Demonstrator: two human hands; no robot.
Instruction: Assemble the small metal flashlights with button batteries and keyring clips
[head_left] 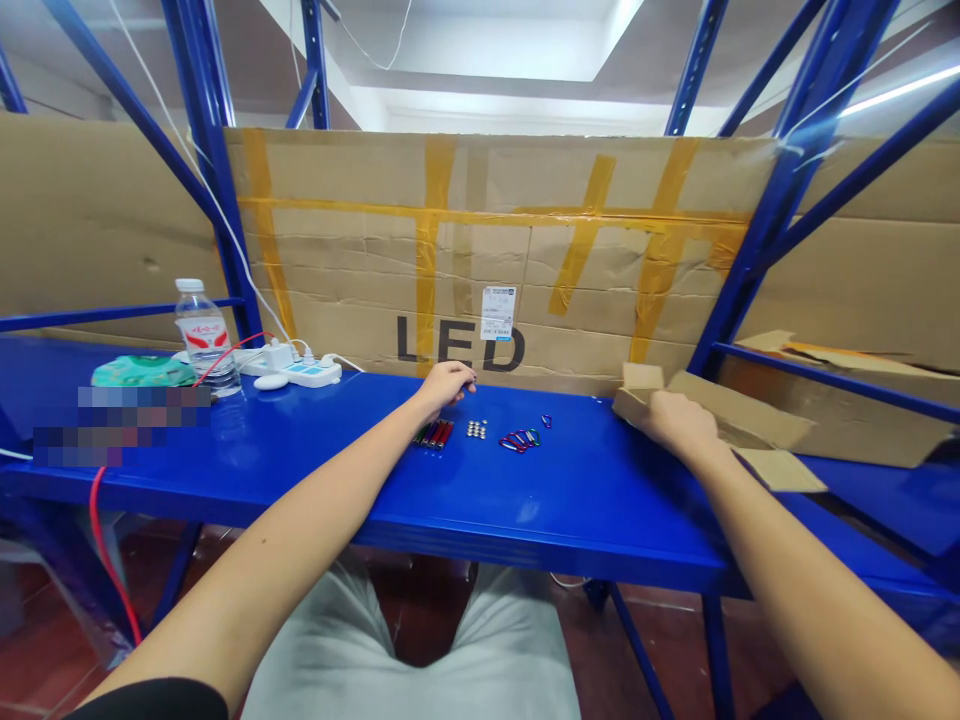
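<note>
My left hand (pixel 448 385) hovers over the blue table with its fingers curled together. Something small and dark may be at the fingertips, too small to name. Below that hand lies a row of slim metallic tubes (pixel 435 434), red and dark, partly covered by my wrist. To their right, small silver discs (pixel 476 430) sit in rows. Farther right are several coloured carabiners (pixel 517 440) in a cluster, and a single carabiner (pixel 546 421) apart from them. My right hand (pixel 681 422) reaches into an open cardboard box (pixel 750 412); its fingers are hidden inside.
At the left stand a water bottle (pixel 202 340), a teal soft pack (pixel 142 372) and a white power strip (pixel 311 373) with cables. A large cardboard sheet (pixel 360 290) closes off the back. Blue rack posts (pixel 787 215) rise at both sides.
</note>
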